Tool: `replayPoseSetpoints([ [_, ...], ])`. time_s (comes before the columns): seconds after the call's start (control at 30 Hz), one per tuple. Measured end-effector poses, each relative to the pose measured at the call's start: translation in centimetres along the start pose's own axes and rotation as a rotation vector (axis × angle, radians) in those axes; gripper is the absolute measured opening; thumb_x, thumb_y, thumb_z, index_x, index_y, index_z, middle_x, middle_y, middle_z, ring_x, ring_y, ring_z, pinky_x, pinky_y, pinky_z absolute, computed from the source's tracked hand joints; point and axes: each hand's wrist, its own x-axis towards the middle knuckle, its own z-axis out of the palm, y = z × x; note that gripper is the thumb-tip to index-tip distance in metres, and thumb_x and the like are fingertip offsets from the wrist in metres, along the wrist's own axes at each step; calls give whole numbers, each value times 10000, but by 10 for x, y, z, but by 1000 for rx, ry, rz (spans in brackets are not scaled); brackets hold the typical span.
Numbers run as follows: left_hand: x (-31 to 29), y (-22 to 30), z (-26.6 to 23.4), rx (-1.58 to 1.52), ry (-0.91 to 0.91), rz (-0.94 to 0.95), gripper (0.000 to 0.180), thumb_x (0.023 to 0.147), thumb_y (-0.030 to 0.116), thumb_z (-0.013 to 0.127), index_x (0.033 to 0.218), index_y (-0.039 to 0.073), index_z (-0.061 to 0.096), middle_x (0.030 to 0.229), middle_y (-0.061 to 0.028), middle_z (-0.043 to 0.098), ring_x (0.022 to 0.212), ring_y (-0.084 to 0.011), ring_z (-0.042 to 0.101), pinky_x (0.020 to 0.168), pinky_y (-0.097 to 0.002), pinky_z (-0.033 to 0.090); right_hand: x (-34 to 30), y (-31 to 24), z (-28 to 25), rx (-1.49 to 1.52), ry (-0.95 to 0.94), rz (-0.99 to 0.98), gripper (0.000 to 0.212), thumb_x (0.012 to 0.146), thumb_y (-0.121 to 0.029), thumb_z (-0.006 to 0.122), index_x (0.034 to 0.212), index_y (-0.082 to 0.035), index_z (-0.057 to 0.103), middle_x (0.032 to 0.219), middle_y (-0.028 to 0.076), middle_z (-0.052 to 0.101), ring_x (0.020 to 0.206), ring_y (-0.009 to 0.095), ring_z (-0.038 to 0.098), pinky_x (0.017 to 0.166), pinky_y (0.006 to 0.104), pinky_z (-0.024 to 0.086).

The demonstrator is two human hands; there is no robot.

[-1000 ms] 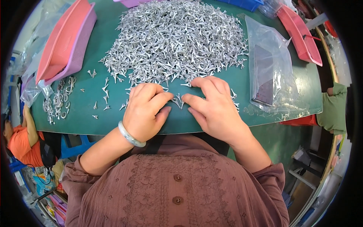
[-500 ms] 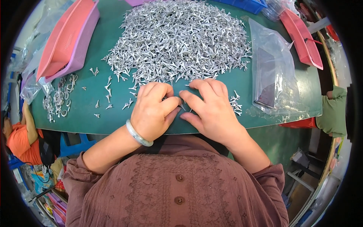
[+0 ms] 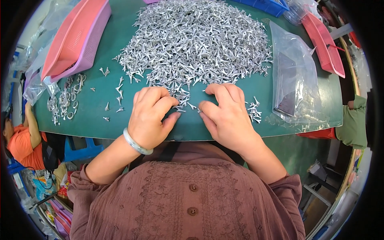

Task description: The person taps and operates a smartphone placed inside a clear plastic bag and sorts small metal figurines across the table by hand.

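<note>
A large heap of small silver metal pieces (image 3: 200, 44), shaped like little towers with splayed feet, covers the far middle of the green table (image 3: 188, 130). My left hand (image 3: 150, 114), a pale bangle on its wrist, rests at the heap's near edge. Its curled fingers and thumb are apart beside a few loose pieces (image 3: 182, 98). To its right, my right hand (image 3: 228, 110) has thumb and forefinger close together at a small silver piece (image 3: 199, 109), mostly hidden by the fingertips. More loose pieces (image 3: 254, 110) lie just right of that hand.
Stacked pink and purple baskets (image 3: 76, 40) stand at left, with silver key rings and chains (image 3: 66, 98) near them. A clear plastic bag (image 3: 296, 76) with a dark flat object lies at right, near a pink basket (image 3: 324, 44). A person in orange (image 3: 26, 148) is at far left.
My hands have moved apart, the left one going left. Loose silver pieces between them have come into view. The whole view has shifted slightly.
</note>
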Motion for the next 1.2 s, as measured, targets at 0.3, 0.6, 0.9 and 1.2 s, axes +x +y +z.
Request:
replayPoseSetpoints([
  [0.3,-4,0,0,-8,-5,-26,289,643,5,788,893,74,662,925,-74,578,875,-284,549,786,-384,411,11,-14,6,37,40,63,182,686,-130,732,824,-52,640,1114,130,551,1083,313,484,945,460,374],
  [0.6,-6,2,3,-31,-9,-1,282,641,14,791,884,88,670,917,-68,573,859,-279,549,776,-388,414,3,-8,5,-1,-3,48,125,701,-98,701,796,-46,640,1107,129,555,1095,318,483,951,456,371],
  [0.9,-6,-2,1,-15,33,-27,245,698,55,771,914,98,664,928,-59,573,892,-278,545,791,-395,404,2,-8,-7,49,-33,48,227,739,-74,731,952,-72,651,1135,116,548,1074,324,501,939,460,386],
  [1.2,-9,-3,4,-51,21,-15,216,685,14,764,862,88,663,919,-52,572,881,-268,550,787,-385,413,9,-5,9,51,73,29,145,747,-87,684,889,-65,661,1043,97,561,1016,291,511,923,435,398],
])
